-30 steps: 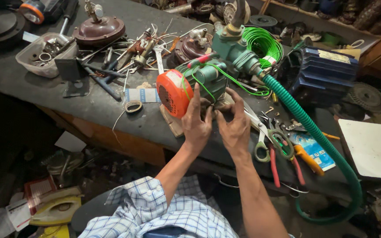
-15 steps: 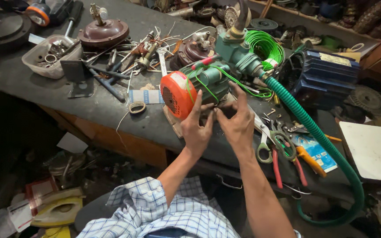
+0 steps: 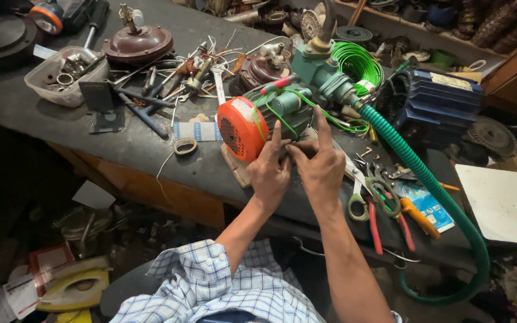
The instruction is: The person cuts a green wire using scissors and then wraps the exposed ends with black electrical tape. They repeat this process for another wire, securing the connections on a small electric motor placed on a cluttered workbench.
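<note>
While both hands work at its side, pump point(image 3: 282, 116) sits mid-bench point(image 3: 151, 149) | left hand point(image 3: 268, 173) and right hand point(image 3: 320, 167) half-closed, fingertips pinching at casing | hose point(image 3: 426, 179) trails toward 4 o'clock | likely heavy, rigid; best gripped by body, not wires.

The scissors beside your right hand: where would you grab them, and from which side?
Probably by the green finger loops, coming from the bench's near edge. The scissors lie flat right of the right hand, loops toward you, blades pointing away toward the pump. Red-handled pliers crowd the loops' right side, so reach in from the left. The left hand is on the pump.
</note>
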